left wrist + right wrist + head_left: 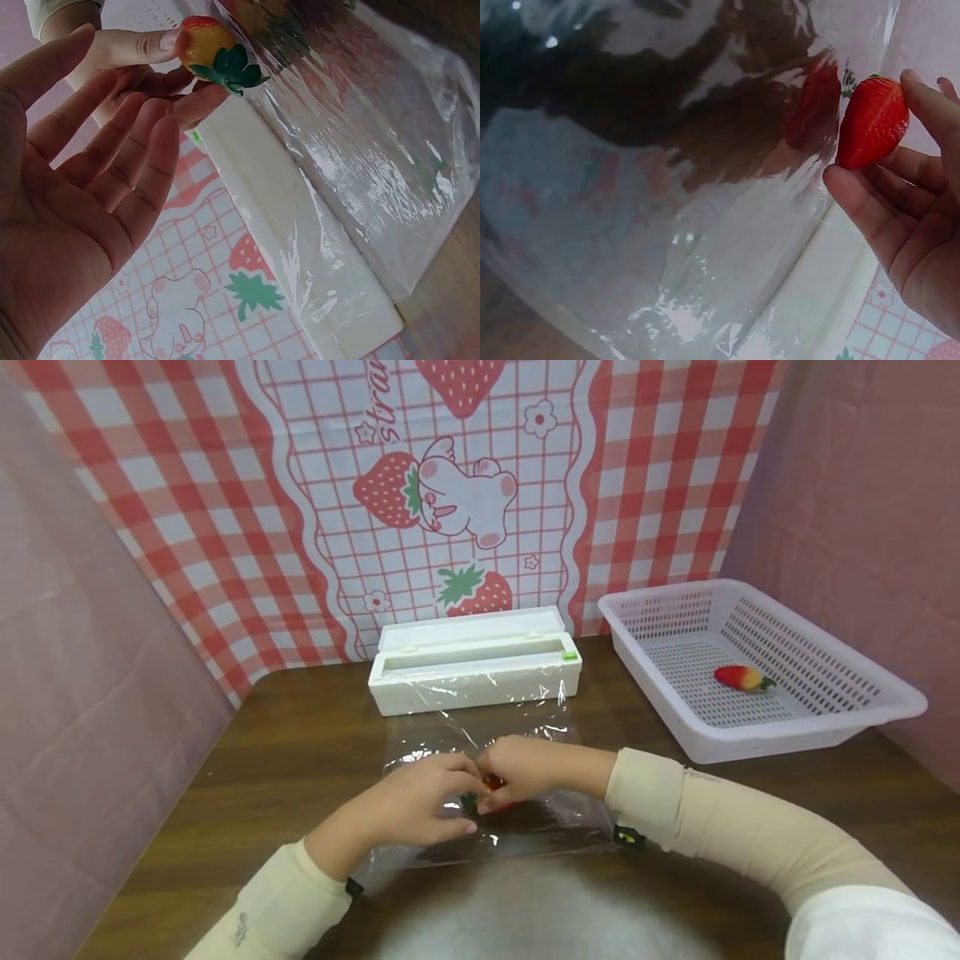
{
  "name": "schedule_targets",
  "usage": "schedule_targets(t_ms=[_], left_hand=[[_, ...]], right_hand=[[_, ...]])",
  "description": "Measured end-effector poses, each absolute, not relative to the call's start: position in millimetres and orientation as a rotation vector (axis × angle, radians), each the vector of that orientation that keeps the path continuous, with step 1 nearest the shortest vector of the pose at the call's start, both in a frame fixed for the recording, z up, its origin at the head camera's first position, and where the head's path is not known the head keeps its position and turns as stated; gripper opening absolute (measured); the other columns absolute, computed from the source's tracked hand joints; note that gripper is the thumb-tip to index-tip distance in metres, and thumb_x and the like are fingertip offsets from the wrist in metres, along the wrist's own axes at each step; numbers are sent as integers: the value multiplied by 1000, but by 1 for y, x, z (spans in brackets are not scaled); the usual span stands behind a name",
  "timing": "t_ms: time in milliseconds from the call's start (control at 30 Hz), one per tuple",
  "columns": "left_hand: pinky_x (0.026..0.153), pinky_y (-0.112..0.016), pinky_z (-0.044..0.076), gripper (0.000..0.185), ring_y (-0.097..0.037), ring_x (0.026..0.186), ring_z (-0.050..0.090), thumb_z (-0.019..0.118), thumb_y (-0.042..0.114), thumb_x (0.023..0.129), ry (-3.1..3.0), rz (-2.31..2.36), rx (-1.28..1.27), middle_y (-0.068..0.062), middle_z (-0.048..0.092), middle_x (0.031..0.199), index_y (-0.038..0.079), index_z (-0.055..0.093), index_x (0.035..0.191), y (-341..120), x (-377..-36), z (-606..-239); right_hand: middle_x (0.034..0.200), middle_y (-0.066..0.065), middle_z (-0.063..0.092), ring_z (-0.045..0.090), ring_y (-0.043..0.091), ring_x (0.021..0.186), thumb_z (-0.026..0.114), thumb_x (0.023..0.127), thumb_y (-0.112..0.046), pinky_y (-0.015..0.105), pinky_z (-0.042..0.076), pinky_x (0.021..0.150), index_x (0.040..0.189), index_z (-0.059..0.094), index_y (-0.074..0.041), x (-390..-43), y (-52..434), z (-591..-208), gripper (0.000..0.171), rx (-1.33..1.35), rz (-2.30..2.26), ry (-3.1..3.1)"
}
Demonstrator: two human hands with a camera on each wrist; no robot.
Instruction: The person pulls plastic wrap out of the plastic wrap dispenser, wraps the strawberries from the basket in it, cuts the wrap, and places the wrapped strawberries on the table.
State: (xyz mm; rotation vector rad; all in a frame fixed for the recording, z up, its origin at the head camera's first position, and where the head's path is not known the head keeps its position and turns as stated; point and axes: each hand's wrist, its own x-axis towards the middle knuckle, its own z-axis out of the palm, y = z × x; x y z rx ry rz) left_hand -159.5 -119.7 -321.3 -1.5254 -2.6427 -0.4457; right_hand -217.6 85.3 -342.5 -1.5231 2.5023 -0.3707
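My right hand (528, 764) pinches a red strawberry (875, 120) between thumb and fingers, low over a sheet of clear plastic wrap (420, 852). In the left wrist view the strawberry's green leaves (231, 69) and yellowish top point toward the camera. My left hand (416, 802) is beside it with fingers spread and relaxed; its palm (67, 232) holds nothing. Glossy and slightly creased, the wrap runs from the front of a white cling-film box (480, 689) toward me. In the head view the fingers cover much of the strawberry.
Behind the wrap, the box has its lid (472, 628) raised and a green piece (570, 655) at its right end. A white slotted basket (810, 729) at the right contains another strawberry (738, 677). A strawberry-print checked cloth (645, 468) hangs behind the wooden table (292, 735).
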Motion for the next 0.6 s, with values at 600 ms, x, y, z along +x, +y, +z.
schedule_targets(t_ms=[600], left_hand=[[94,-32,49,31,-14,106,59,77,26,82,-2647,-462,-1539,1,63,115,14,72,110,-121,-164,-323]], right_hand=[[78,-7,64,56,4,67,79,81,-33,19,49,63,92,69,-10,-217,95,-334,28,-1552,-385,2525]])
